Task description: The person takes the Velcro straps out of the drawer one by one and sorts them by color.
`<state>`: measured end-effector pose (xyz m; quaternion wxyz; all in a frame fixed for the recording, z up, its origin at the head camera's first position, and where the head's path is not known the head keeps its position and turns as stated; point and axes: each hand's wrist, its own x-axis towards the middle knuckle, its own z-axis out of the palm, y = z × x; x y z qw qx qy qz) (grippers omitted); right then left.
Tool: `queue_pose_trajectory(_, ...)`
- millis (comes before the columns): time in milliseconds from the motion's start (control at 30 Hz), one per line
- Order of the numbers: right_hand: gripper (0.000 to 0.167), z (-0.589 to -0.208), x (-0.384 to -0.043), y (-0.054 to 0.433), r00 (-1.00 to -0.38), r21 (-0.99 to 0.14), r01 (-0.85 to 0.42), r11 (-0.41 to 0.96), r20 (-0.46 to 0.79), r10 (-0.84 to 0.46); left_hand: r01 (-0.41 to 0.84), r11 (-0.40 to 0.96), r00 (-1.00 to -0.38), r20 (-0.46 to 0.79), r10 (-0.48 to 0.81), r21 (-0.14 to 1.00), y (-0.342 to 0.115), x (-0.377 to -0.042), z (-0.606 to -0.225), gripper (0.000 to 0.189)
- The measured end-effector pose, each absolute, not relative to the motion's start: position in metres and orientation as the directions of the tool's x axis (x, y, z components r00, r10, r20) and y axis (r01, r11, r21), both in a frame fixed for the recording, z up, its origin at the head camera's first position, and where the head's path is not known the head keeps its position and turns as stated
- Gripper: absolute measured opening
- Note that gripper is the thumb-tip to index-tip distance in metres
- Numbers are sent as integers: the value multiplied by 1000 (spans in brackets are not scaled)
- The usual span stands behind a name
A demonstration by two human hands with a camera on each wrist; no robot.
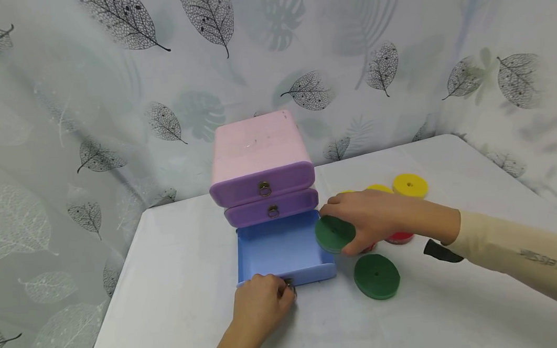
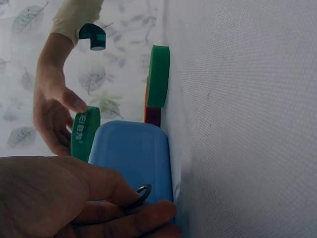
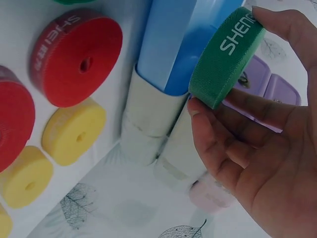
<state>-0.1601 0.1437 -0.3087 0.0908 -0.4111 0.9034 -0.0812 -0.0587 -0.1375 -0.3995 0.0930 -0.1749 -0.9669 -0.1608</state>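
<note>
My right hand (image 1: 368,216) pinches a green roll of strap tape (image 3: 228,57) by its edges, lifted off the table beside the right side of the pulled-out blue drawer (image 1: 282,245). White lettering runs along the roll's rim. At the drawer's front, my left hand (image 1: 261,303) holds the metal ring pull (image 2: 143,193) between thumb and fingers. The drawer's visible floor is bare. A second green roll (image 1: 377,276) lies flat on the table to the right of the drawer, below my right hand.
Above the blue drawer, two purple drawers (image 1: 262,184) are closed in the pink-topped cabinet (image 1: 258,143). Red rolls (image 3: 81,57) and several yellow rolls (image 3: 74,131) lie to the right, partly hidden by my right arm in the head view. Leaf-patterned cloth hangs behind the white table (image 1: 180,284).
</note>
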Motion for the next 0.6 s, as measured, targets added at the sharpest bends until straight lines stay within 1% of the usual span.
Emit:
queue_pose_trajectory(167, 65, -311, -157, 154, -658, -207, -723, 659, -84, -748, 365, 888, -924, 225, 309, 281, -137, -59, -399, 44)
queue_pose_trajectory(333, 66, -310, -156, 162, -687, -208, -693, 690, -101, -720, 364, 889, -924, 227, 307, 279, -137, -59, -399, 44)
queue_pose_trajectory(433, 67, -309, -154, 166, -688, -209, -692, 691, -97, -719, 365, 887, -924, 230, 307, 282, -137, -59, -400, 44)
queue_pose_trajectory(600, 68, -308, -150, 174, -702, -232, -665, 710, -131, -700, 365, 886, -924, 229, 307, 286, -137, -59, -400, 44)
